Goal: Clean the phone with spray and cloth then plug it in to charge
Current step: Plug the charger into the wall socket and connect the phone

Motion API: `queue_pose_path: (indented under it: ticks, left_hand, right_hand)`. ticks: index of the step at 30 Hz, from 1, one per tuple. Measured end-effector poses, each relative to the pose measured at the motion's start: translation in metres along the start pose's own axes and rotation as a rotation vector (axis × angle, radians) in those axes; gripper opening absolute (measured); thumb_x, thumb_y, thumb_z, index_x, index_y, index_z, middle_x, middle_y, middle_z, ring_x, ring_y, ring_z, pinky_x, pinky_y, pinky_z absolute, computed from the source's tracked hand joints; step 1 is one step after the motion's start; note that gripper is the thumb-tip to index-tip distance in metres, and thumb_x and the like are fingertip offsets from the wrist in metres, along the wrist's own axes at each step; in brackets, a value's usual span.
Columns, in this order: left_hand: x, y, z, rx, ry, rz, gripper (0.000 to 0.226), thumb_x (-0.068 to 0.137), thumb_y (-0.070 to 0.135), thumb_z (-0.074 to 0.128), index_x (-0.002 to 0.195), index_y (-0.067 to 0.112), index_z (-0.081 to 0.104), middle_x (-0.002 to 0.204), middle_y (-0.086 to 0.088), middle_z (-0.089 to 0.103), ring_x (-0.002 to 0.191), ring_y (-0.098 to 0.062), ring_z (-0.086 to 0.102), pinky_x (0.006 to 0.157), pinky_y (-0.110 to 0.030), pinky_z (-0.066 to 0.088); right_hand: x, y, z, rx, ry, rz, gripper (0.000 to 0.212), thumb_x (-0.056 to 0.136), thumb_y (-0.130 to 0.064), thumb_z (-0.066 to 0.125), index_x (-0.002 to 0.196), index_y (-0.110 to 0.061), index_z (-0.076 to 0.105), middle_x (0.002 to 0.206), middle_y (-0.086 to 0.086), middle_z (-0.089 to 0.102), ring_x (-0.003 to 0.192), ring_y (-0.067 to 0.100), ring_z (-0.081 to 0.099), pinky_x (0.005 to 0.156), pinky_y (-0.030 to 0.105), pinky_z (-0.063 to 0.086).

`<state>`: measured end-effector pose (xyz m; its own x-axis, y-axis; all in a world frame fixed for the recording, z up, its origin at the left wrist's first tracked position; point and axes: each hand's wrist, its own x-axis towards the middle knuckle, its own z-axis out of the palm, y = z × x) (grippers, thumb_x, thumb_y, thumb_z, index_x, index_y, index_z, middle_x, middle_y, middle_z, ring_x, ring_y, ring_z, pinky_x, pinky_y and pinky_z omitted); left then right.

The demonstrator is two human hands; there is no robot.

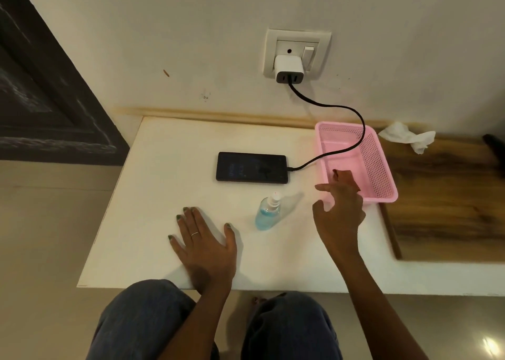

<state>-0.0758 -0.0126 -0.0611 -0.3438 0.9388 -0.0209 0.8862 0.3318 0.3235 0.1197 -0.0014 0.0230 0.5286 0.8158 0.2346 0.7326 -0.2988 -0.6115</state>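
your phone (252, 167) lies flat mid-table (164, 146), a black slab with a dim screen, its cable (341, 108) plugged into its right end and running up to the charger (288, 69) in the wall. the spray (267, 212) stands just in front. your left hand (203, 240) rests spread, flat on the table; your right hand (340, 209) hovers with fingers apart, holding nothing, at the basket (382, 165).

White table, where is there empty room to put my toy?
The white table is bare left of the black phone and behind it toward the wall. It is crowded between the blue spray bottle, right hand and pink basket.
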Motion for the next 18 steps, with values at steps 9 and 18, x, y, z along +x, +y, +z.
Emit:
queue_pose_path:
  ticks: [9,18]
  left_hand:
    - [-0.001,0.001,-0.001,-0.005,0.0,0.002,0.08,0.087,0.055,0.031,0.149,0.007,0.021,0.156,-0.013,0.024,0.145,-0.029,0.021,0.117,-0.051,0.012]
    - [-0.001,0.0,-0.002,0.009,-0.012,0.002,0.08,0.086,0.055,0.029,0.15,0.007,0.02,0.157,-0.012,0.023,0.145,-0.028,0.019,0.118,-0.051,0.01]
  right_hand:
    - [-0.016,-0.009,0.007,0.047,-0.344,-0.302,0.062,0.073,-0.023,0.079,0.128,-0.011,0.053,0.134,0.011,0.051,0.125,0.027,0.044,0.106,0.043,0.032]
    - [-0.043,-0.02,0.039,0.264,-0.507,0.114,0.058,0.08,-0.031,0.072,0.13,-0.02,0.046,0.135,0.0,0.051,0.119,0.014,0.049,0.092,0.017,0.032]
